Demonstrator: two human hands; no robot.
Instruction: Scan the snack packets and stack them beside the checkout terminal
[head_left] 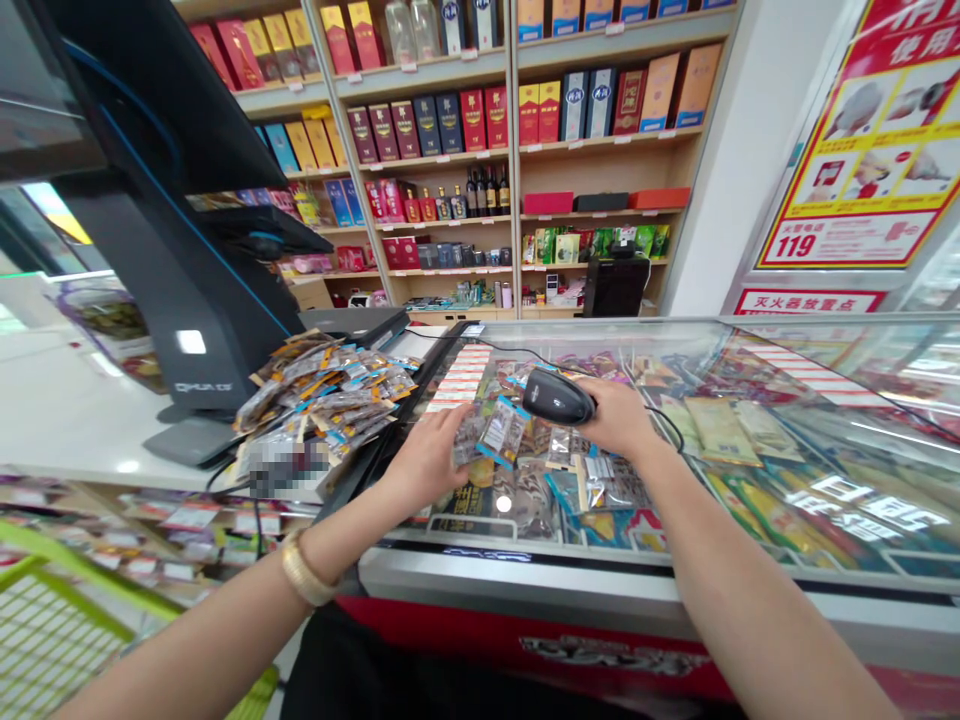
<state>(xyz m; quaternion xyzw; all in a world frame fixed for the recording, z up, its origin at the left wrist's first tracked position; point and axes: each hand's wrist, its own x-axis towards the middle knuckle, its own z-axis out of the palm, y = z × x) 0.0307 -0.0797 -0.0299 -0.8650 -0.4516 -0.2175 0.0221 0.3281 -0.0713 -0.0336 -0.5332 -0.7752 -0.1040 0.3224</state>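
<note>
My right hand is wrapped round a black handheld barcode scanner, its head pointing left over the glass freezer top. My left hand, with a gold bracelet on the wrist, is over the left part of the glass, thumb and fingers apart. Just beyond its fingertips lies a small clear snack packet; whether they touch is unclear. A blue-edged snack packet lies below the scanner's head. Another snack packet rests nearer the front, below my right hand. White price labels run along the glass at the left.
A heap of small snack packets covers the counter at left, beside a dark checkout terminal. The glass-topped freezer extends right. A green basket is at lower left. Shelves of boxed bottles stand behind.
</note>
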